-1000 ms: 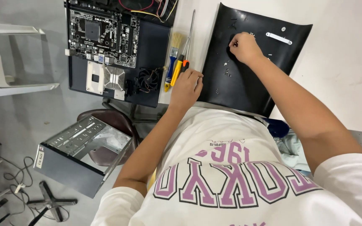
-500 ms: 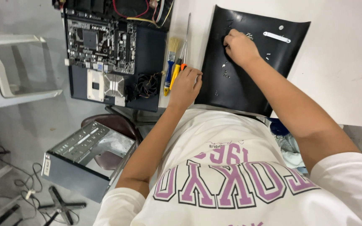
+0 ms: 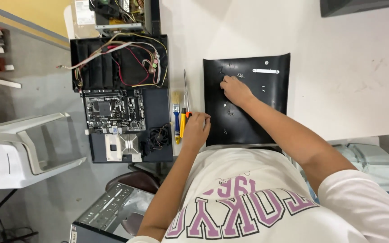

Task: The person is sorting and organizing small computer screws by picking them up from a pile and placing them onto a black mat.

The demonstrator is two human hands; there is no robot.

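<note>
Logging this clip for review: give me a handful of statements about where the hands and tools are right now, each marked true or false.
1. The right hand rests on the black mat. True.
2. The left hand lies on the motherboard. False: it sits on the white table by the handle ends of the tools, beside the mat's left edge.
3. A small brush with a blue handle lies between the open computer case and the mat. True.
4. The screwdriver is lifted in the right hand. False: it lies on the table next to the brush.
5. Small screws lie scattered on the mat. True.
</note>
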